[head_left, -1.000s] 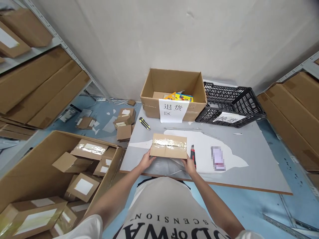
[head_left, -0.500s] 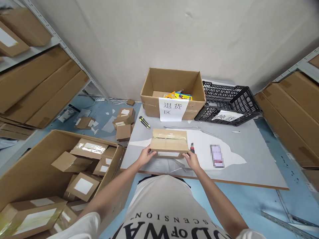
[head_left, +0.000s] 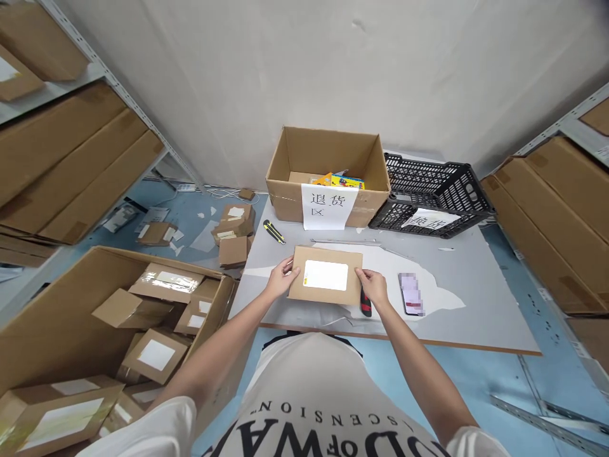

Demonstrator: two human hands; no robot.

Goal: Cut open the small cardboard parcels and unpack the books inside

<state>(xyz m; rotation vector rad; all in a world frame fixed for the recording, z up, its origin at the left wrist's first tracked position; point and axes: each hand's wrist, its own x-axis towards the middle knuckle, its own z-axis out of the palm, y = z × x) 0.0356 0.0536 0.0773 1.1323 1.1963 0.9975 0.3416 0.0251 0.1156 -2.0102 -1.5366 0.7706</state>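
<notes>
Carton (head_left: 325, 296), brown, white label (head_left: 325, 275) facing you: between your two hands, over the surface (head_left: 490, 304). Left hand (head_left: 282, 278): clamped on the carton's left edge. Right hand (head_left: 373, 285): clamped on its right edge. Red-and-black cutter (head_left: 366, 304): just beside the carton, near your right hand, partly hidden. Phone (head_left: 410, 294): farther right. Yellow-and-black cutter (head_left: 274, 232): beyond your left hand. Open box (head_left: 284, 207), black crate (head_left: 419, 223): side by side, at the back.

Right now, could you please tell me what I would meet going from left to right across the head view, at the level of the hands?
Large open carton of parcels → left hand → labelled cardboard box → right hand → phone → brown cartons at the far right.
</notes>
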